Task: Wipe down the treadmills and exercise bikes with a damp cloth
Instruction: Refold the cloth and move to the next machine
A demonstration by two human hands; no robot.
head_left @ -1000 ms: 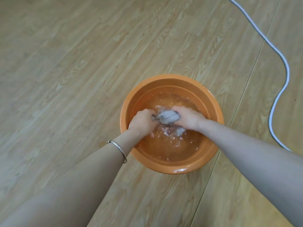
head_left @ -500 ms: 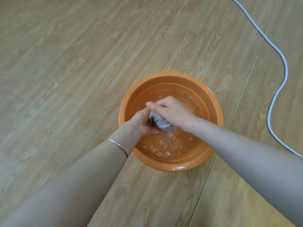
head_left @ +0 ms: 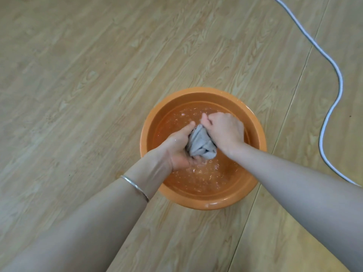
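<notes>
Both-handed: left hand (head_left: 177, 148) and right hand (head_left: 225, 131) grip bunched cloth (head_left: 201, 144), fingertips hidden, over basin (head_left: 255, 124).

A grey cloth (head_left: 200, 143), wet and bunched, held just above water in an orange basin (head_left: 255, 124)

Light wood-plank floor (head_left: 88, 75), orange basin (head_left: 204, 204) of water standing on it, white cable (head_left: 334, 67) snaking nearby
</notes>
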